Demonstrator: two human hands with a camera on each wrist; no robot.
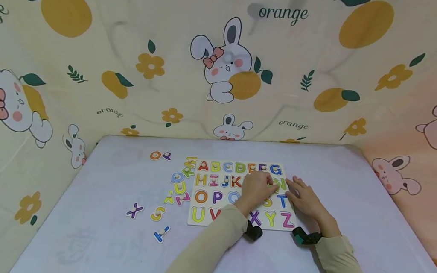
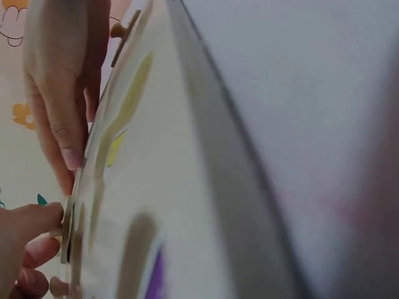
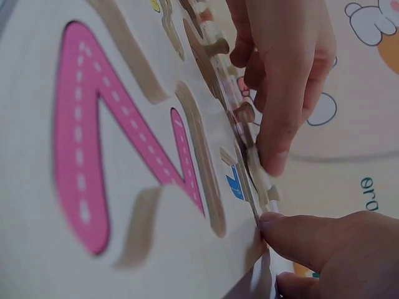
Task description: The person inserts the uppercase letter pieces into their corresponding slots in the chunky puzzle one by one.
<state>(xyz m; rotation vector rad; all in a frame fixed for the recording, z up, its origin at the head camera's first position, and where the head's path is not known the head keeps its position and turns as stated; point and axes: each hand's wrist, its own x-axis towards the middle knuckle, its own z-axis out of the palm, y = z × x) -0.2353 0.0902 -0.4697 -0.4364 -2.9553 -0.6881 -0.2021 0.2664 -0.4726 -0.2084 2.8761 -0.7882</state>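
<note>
The alphabet puzzle board (image 1: pixel 242 194) lies flat on the bench (image 1: pixel 352 198) in front of me, and I judge the work about half done, though my hands hide part of the board. My left hand (image 1: pixel 258 187) is over the second row, fingers curled down on a green letter piece (image 1: pixel 281 183) at the end of that row; the wrist views suggest a fingertip pinch on it, though I cannot tell for sure. My right hand (image 1: pixel 306 199) rests with fingers spread loosely on the board's right edge, steadying it. Loose letters (image 1: pixel 180 185) wait just left of the board, with an X piece (image 1: pixel 134 210), an S piece (image 1: pixel 157 213) and a blue piece (image 1: pixel 161 233) farther out, and two more (image 1: pixel 160 155) near the far corner.
</note>
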